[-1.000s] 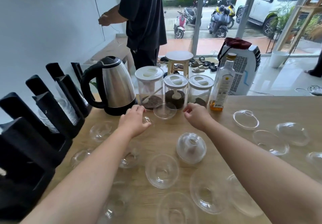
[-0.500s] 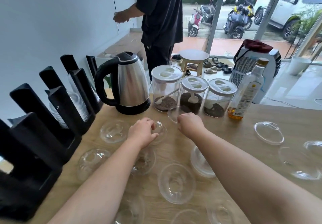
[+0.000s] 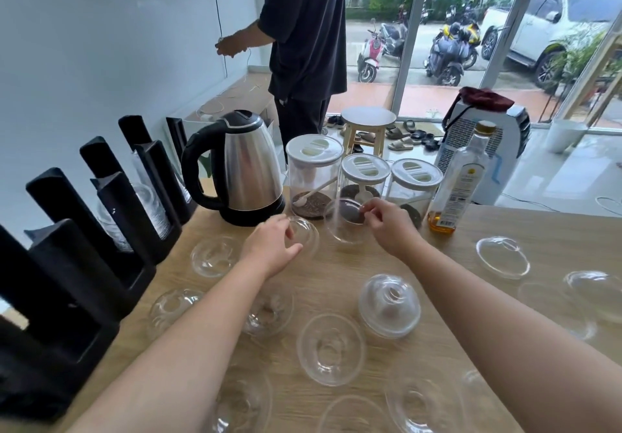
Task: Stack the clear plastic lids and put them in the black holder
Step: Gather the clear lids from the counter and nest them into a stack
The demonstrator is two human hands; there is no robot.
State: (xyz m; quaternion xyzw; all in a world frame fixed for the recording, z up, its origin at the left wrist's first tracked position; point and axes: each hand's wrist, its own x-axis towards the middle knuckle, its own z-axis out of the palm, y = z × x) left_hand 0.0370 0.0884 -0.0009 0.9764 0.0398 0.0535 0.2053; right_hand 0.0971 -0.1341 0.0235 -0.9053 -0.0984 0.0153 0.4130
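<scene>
"In front of the kettle (image 3: 249, 166), what were your hands doing?"

"Each had one clear lid. My left hand (image 3: 272, 247) was curled round the rim of a dome lid (image 3: 304, 232) just in front of the kettle's base, thumb below and fingers over the top, lightly closed on it. My right hand (image 3: 390, 227) pinched the edge of a second lid (image 3: 343, 220) between thumb and fingertips, a little further from the kettle, tilted up on edge before the storage jars (image 3: 363, 180)."

"Why tilted?"

"I judged it the easiest way to turn one dome so it would nest with the other; the two lids were close but apart, not yet nested."

"And the rest of them?"

"Loose lids (image 3: 331, 348) lay scattered singly over the wooden table (image 3: 336, 271), nearer me than the kettle and away to its far side past the syrup bottle (image 3: 457, 180). One small stack (image 3: 388, 304) sat dome up, nearer me than the kettle."

"The holder?"

"The black holder (image 3: 84, 230) stood beside the kettle along the wall, its slots leaning, some already showing clear plastic inside. I kept it within reach of my left arm, I'd say, so a finished stack could slide in."

"How far along?"

"Early, by my reckoning; most lids were still separate."
</scene>
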